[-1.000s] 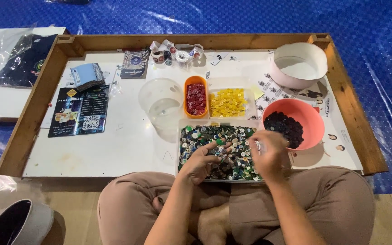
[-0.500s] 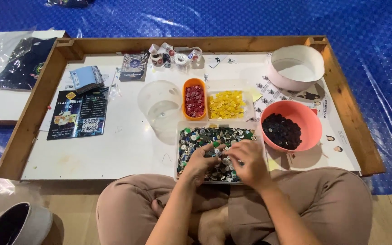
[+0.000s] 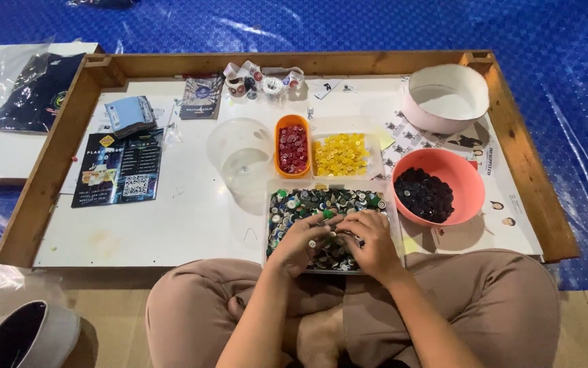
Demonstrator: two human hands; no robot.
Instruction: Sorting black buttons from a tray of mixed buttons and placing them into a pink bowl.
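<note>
Both our hands lie in the tray of mixed caps [image 3: 321, 201]: left hand [image 3: 300, 240] and right hand [image 3: 369, 240] side by side, fingers curled; what each grip holds we cannot tell.

My left hand [image 3: 300, 240] and right hand [image 3: 373, 243] rest on a heap of small glossy caps [image 3: 321, 204], hard and shiny, in a clear plastic tray [image 3: 268, 225]. The coral bowl [image 3: 467, 178] at centre right looks like smooth plastic. The frame [image 3: 49, 170] is raw matt wood; the blue sheet [image 3: 566, 102] at upper right is glossy, crinkled plastic.
</note>
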